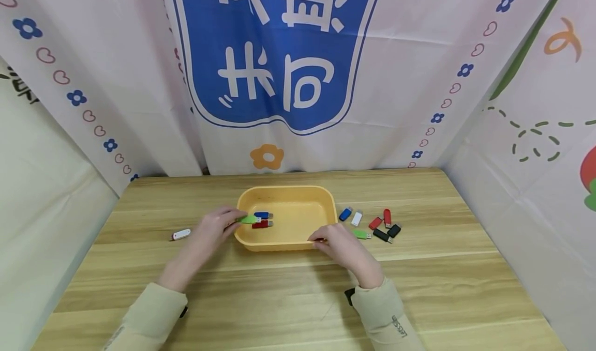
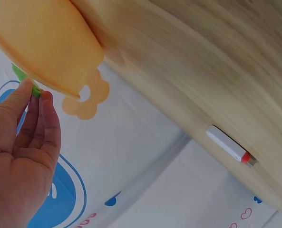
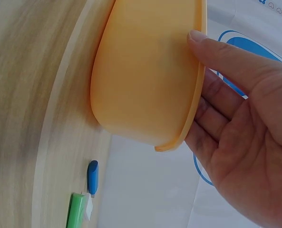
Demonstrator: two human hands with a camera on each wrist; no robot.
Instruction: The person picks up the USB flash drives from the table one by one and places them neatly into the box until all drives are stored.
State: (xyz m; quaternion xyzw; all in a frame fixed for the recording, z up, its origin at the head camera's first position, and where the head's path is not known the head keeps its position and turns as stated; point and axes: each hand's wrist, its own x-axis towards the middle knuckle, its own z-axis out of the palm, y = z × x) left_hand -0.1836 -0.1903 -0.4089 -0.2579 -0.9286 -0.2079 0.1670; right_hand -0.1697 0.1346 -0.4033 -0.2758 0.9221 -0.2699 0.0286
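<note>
Below and right of the left pinch, the tray (image 1: 298,212) has open floor; the right hand (image 1: 343,243) grips its near edge, fingers partly hidden. Over the left edge, the left hand (image 1: 215,229) pinches a green drive (image 1: 250,219), one end covered.

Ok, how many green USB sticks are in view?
2: one green stick in the left hand, at the left end of the tray; another green stick on the table, right of the tray. The right hand could hide more.

Head view: blue emblem (image 1: 277,35) cut at top; right wrist view: tray (image 3: 145,71) cropped.
</note>
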